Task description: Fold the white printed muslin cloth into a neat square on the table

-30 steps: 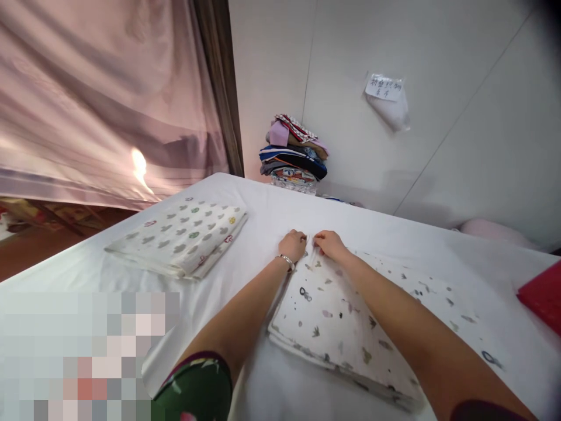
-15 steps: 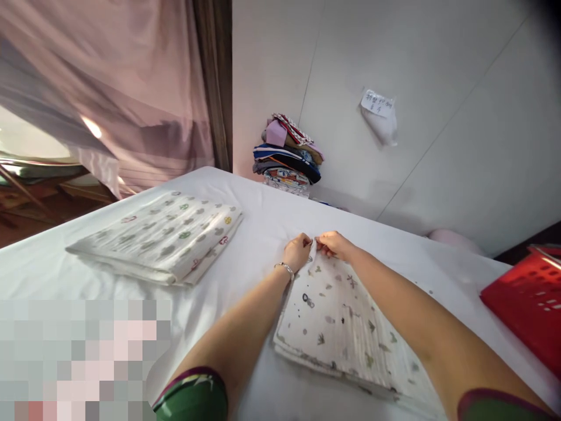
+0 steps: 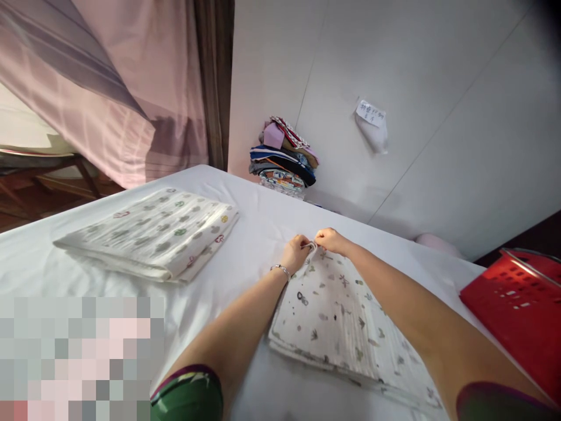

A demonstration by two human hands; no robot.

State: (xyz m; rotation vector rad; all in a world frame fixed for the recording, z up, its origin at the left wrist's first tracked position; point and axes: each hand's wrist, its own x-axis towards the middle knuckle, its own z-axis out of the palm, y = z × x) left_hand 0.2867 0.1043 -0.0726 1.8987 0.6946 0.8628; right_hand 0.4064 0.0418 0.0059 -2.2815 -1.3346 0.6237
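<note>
Using a broad white sheet [image 3: 253, 240], likely for flat support. Working on a small-print cloth [image 3: 326, 318], laid right of centre, within easy reach. With a folded grey-print cloth [image 3: 151, 234] well apart at left, perhaps for room. Pinching the small-print cloth's far end at 2 neighbouring spots with left hand [image 3: 295, 252] and right hand [image 3: 332, 241], probably for fine control.

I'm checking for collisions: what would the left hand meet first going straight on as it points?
Beyond the folded white printed cloth it pinches, the left hand would probably meet the right hand first, though exact depth is unclear.
</note>
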